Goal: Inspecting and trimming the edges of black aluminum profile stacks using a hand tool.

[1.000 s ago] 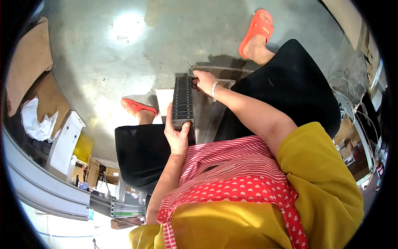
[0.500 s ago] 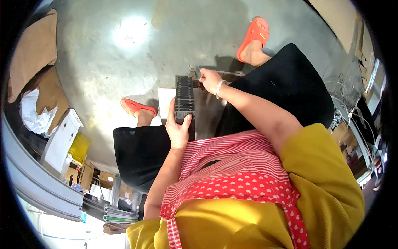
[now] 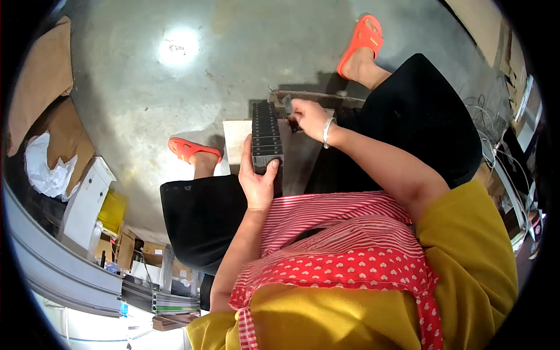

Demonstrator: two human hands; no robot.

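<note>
A long black block (image 3: 267, 131), with rows of small dots along its top and lines across it like a row of thin plates, stands between my knees. Its near end is held by my left hand (image 3: 256, 185), closed with the fingers along the left side and the thumb on the right. Just right of the block's far part, my right hand (image 3: 312, 121) is closed, pinching a small flat grey piece (image 3: 287, 104) at the fingertips; its kind is unclear. Beneath that hand a dark reddish-brown bit (image 3: 294, 124) shows, blurred.
A pale board (image 3: 234, 143) lies under the block, with a wooden edge (image 3: 321, 98) beyond it. My feet in orange slippers (image 3: 363, 44) rest on the grey concrete floor (image 3: 233, 58). Cardboard (image 3: 46, 81), a white drawer unit (image 3: 84, 204) and loose cables (image 3: 484, 116) line the sides.
My right hand has moved right, away from the block, with the small grey piece. My left hand still grips the block's near end; the whole view has shifted slightly.
</note>
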